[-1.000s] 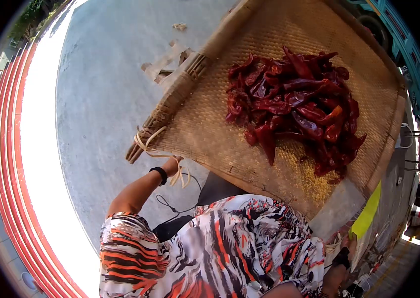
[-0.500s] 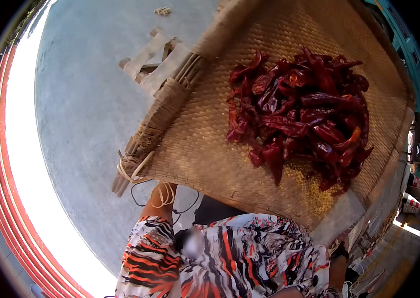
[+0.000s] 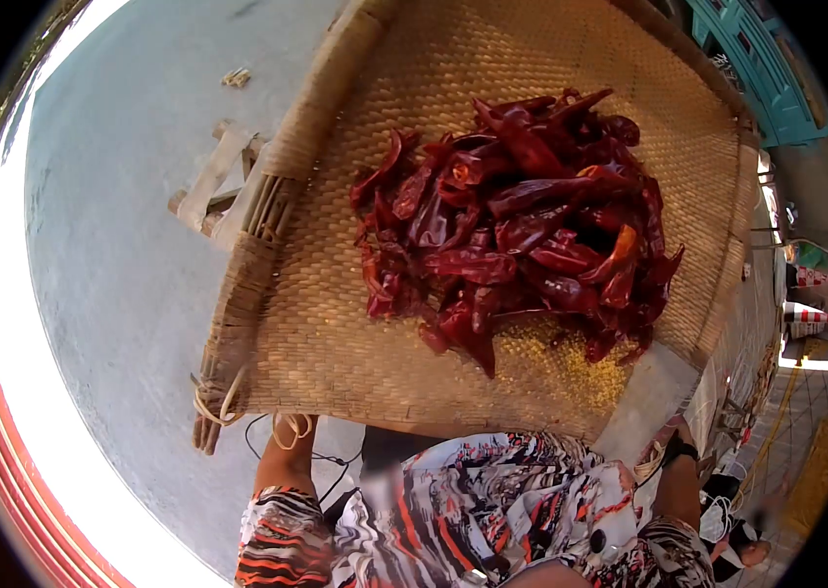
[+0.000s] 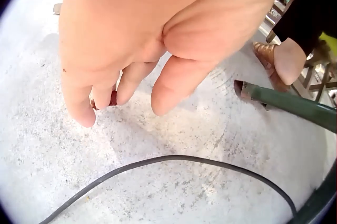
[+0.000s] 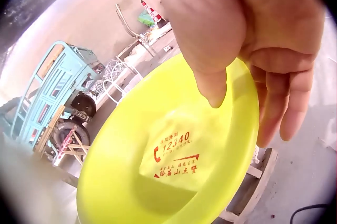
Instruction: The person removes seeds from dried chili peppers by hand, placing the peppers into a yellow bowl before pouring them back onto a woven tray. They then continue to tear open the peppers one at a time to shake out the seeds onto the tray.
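Note:
A heap of dark red dried chili peppers [image 3: 522, 225] lies on a woven tray [image 3: 306, 363], with yellow seeds [image 3: 581, 377] loose near its front edge. My left hand [image 4: 152, 34] hangs low over the concrete floor, mostly hidden by the tray in the head view. Its fingers point down with the thumb apart. Behind its fingertips shows a small dark red piece [image 4: 113, 98], partly hidden. In the right wrist view, my right hand [image 5: 263, 50] grips a yellow basin [image 5: 121, 145] by the rim, thumb inside and fingers outside. Red print marks the basin's inner face.
A black cable [image 4: 174, 158] curves across the floor near my left hand. Beside it are a green metal leg [image 4: 289, 105] and a shoe [image 4: 266, 58]. A wooden frame [image 3: 223, 186] juts out at the tray's left. A blue cart [image 5: 58, 82] stands farther off.
My left hand has moved from beside the tray's near-left corner to beneath its edge. The yellow basin has left the head view, where the tray now appears farther left.

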A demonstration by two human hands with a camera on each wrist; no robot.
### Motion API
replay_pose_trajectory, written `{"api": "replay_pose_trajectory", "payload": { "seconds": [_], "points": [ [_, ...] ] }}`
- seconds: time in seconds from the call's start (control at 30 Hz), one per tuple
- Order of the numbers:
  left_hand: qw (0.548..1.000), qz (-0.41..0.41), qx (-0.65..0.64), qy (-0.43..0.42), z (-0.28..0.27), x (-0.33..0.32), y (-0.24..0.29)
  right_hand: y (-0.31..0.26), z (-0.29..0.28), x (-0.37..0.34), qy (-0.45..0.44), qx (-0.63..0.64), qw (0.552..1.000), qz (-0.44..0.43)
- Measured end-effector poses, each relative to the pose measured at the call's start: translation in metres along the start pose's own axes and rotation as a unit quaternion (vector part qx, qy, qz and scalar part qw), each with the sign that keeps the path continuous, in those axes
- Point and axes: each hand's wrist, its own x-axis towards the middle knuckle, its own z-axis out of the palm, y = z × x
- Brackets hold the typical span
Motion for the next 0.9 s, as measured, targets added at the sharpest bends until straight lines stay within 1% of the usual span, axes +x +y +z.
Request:
{"api": "replay_pose_trajectory", "payload": {
  "seconds": [0.1, 0.13, 0.17, 0.2, 0.27, 0.3, 0.33, 0.37, 0.4, 0.43, 0.47, 0.5, 0.53, 0.6, 0.63, 0.7, 0.77, 0.8, 0.87, 0.9],
  "points": [
    [0.992, 0.082, -0.056, 0.075, 0.003, -0.008, -0.013, 0.008, 0.041, -0.014, 0.043, -0.016, 0.999, 0.01],
    [0.983, 0.12, -0.091, 0.102, 0.001, -0.01, -0.018, 0.006, 0.058, -0.023, 0.055, -0.071, 0.996, -0.004],
    [0.971, 0.158, -0.131, 0.124, -0.001, -0.014, -0.025, 0.013, 0.078, -0.03, 0.044, -0.054, 0.997, -0.043],
    [0.954, 0.198, -0.173, 0.144, -0.012, -0.02, -0.029, 0.019, 0.08, -0.026, 0.032, -0.042, 0.995, -0.08],
    [0.936, 0.215, -0.248, 0.125, -0.041, -0.031, -0.034, 0.026, 0.054, -0.014, 0.021, 0.002, 0.999, -0.041],
    [0.94, 0.15, -0.302, 0.044, -0.093, -0.056, -0.015, 0.03, 0.05, -0.009, 0.023, 0.054, 0.997, -0.054],
    [0.935, 0.075, -0.346, -0.027, -0.164, -0.085, 0.019, 0.035, 0.057, -0.003, 0.022, 0.103, 0.992, -0.066],
    [0.943, 0.089, -0.319, -0.007, -0.208, -0.111, 0.046, 0.029, 0.069, -0.021, 0.037, 0.084, 0.992, -0.089],
    [0.951, 0.101, -0.292, 0.013, -0.251, -0.138, 0.073, 0.019, 0.092, -0.047, 0.065, 0.056, 0.992, -0.087],
    [0.941, 0.123, -0.316, 0.003, -0.278, -0.156, 0.094, 0.018, 0.096, -0.046, 0.048, 0.077, 0.992, -0.086],
    [0.929, 0.144, -0.34, -0.008, -0.298, -0.17, 0.11, 0.018, 0.095, -0.044, 0.03, 0.097, 0.991, -0.084],
    [0.912, 0.171, -0.371, -0.028, -0.306, -0.184, 0.114, 0.02, 0.091, -0.039, 0.026, 0.101, 0.991, -0.088],
    [0.929, 0.175, -0.322, -0.059, -0.328, -0.199, 0.133, 0.023, 0.088, -0.03, 0.022, 0.103, 0.99, -0.091],
    [0.935, 0.164, -0.302, -0.087, -0.331, -0.218, 0.13, 0.03, 0.087, -0.019, 0.019, 0.094, 0.99, -0.1],
    [0.953, 0.229, -0.193, -0.052, -0.374, -0.237, 0.186, 0.034, 0.088, -0.014, 0.02, 0.082, 0.991, -0.106],
    [0.946, 0.255, -0.2, 0.0, -0.401, -0.25, 0.221, 0.037, 0.095, -0.008, 0.007, 0.077, 0.991, -0.112],
    [0.935, 0.278, -0.209, 0.064, -0.411, -0.254, 0.233, 0.038, 0.102, -0.005, -0.022, 0.091, 0.989, -0.11],
    [0.932, 0.268, -0.231, 0.084, -0.424, -0.253, 0.253, 0.038, 0.103, -0.003, -0.026, 0.089, 0.989, -0.114],
    [0.945, 0.202, -0.201, 0.161, -0.433, -0.247, 0.282, 0.041, 0.107, -0.002, -0.035, 0.082, 0.989, -0.12],
    [0.94, 0.228, -0.179, 0.18, -0.436, -0.239, 0.287, 0.038, 0.111, -0.012, -0.039, 0.086, 0.988, -0.122]
  ]
}}
